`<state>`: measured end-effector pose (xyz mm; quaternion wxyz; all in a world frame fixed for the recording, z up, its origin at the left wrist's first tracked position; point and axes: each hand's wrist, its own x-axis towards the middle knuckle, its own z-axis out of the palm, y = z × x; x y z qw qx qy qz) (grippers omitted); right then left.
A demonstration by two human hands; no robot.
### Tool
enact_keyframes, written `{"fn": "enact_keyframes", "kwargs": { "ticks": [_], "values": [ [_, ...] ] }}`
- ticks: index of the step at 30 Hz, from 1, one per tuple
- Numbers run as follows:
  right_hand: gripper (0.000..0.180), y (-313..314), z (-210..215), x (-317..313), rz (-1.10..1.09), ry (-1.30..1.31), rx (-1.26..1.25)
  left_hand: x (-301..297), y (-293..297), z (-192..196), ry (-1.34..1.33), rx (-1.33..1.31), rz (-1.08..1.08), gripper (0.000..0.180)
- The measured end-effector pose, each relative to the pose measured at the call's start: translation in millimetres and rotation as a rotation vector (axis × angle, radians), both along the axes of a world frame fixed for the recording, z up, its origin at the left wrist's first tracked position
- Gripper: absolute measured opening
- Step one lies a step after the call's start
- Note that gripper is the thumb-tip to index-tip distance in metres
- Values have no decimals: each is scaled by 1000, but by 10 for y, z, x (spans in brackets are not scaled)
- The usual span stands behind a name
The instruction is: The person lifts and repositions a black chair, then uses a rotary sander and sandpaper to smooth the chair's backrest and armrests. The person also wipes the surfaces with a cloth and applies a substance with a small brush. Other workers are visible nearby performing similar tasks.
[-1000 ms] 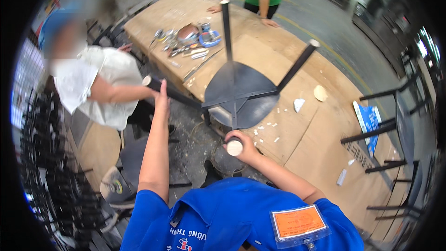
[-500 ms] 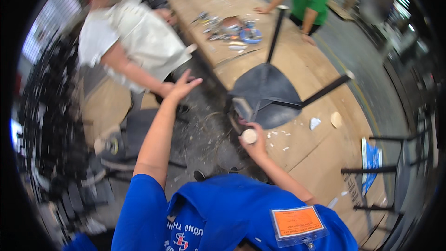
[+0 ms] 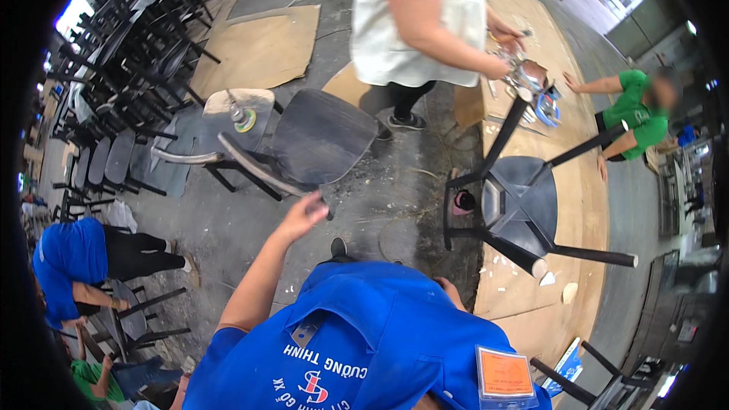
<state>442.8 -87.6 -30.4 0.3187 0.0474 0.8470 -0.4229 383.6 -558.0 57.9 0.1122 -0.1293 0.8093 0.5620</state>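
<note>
Hanging loosely open, fingers parted, the left hand (image 3: 301, 218) is set just beside the near end of a curved back rail (image 3: 262, 171); whether contact is made cannot be told. The rail is slanted from upper left to lower right, with the seat of its black chair (image 3: 323, 137) placed beyond. Of the right hand (image 3: 449, 291), set nearer the table (image 3: 507, 305), only a sliver is left unhidden by the blue shirt (image 3: 425, 319); its grip cannot be told. Farther right, an upturned chair (image 3: 543, 190) is rested seat-down, its back overhung.

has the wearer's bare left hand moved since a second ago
Yes: judged against the tan table, the left hand moved away, from the upturned black chair toward the dark curved-back chair.
</note>
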Motion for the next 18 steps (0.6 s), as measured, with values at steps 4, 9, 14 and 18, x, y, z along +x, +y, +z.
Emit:
{"fn": "enact_keyframes", "kwargs": {
  "ticks": [4,9,14,18],
  "values": [
    [51,-749,135,-670,252,130,124,-291,-286,1470,568,646,158,72],
    [47,-1521,374,-1400,319,240,150,179,-485,2877,1259,920,-255,71],
    [47,-1852,433,-1701,465,255,208,319,-505,3401,1216,1080,-275,31],
    [44,-1877,252,-1894,593,117,280,67,-394,3381,1281,1049,-160,21]
  ]
}}
